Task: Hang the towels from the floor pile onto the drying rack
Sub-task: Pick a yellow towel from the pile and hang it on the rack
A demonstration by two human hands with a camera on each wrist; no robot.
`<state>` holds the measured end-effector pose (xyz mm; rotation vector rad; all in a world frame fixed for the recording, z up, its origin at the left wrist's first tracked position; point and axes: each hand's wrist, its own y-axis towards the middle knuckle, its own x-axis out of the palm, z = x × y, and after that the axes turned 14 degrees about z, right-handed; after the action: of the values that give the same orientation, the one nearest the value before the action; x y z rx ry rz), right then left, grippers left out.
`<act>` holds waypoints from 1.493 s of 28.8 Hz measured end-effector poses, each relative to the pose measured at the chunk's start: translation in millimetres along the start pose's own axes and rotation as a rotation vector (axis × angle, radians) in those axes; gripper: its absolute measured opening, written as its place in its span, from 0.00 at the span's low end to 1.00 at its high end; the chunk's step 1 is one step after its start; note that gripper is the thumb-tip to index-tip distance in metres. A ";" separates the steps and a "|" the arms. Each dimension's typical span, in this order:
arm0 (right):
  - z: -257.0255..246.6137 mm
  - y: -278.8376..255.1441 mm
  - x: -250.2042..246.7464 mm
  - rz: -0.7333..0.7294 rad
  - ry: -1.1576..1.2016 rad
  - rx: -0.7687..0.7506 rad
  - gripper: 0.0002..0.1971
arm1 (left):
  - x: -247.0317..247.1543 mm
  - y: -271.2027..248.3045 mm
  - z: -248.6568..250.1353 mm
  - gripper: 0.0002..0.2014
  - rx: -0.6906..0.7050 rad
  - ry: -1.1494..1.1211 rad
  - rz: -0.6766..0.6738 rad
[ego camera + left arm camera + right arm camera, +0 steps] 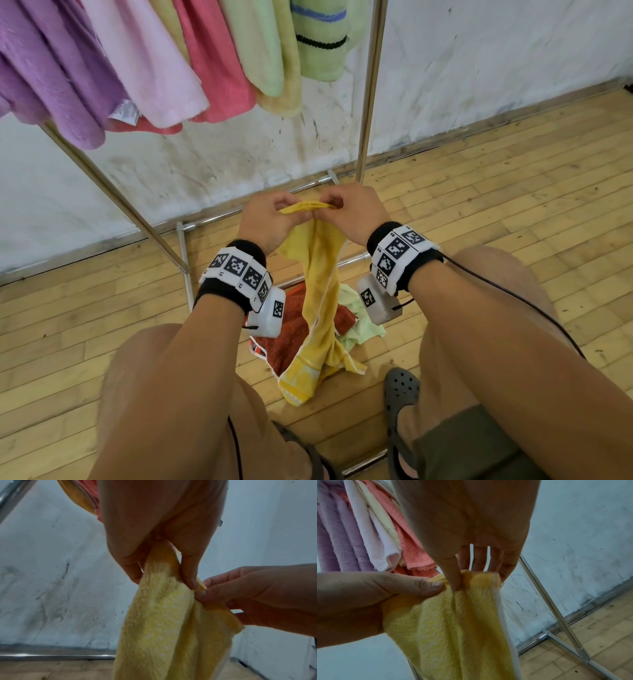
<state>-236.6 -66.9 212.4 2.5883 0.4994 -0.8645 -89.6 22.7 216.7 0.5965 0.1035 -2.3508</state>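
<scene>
Two hands, left hand (265, 219) and right hand (356, 209), pinch one yellow towel's (320, 291) top edge. Two towels, one red (291, 329) and one pale green (359, 329), lie on the floor (68, 342); six hang on the rack (368, 102).

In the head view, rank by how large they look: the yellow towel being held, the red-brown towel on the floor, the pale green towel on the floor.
1. yellow towel
2. red-brown towel, partly hidden
3. pale green towel, mostly hidden, so only its visible part ranks smallest.
</scene>
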 end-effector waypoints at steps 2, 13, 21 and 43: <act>0.9 0.3 1.4 -0.023 -0.030 -0.015 0.05 | -0.1 0.0 2.5 0.09 0.019 0.011 0.029; -35.7 11.8 -14.1 0.089 0.069 0.049 0.04 | -22.3 16.3 35.2 0.08 0.108 0.191 0.017; -112.5 32.0 -64.2 0.127 0.064 -0.069 0.03 | -71.7 20.1 120.5 0.15 0.194 0.220 -0.008; -294.5 105.9 -221.5 0.215 -0.160 -0.345 0.05 | -191.8 61.2 323.1 0.06 0.492 0.412 0.216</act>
<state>-209.9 -75.5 594.8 2.1904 0.2875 -0.8219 -51.1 19.4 595.4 1.2591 -0.3481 -2.0137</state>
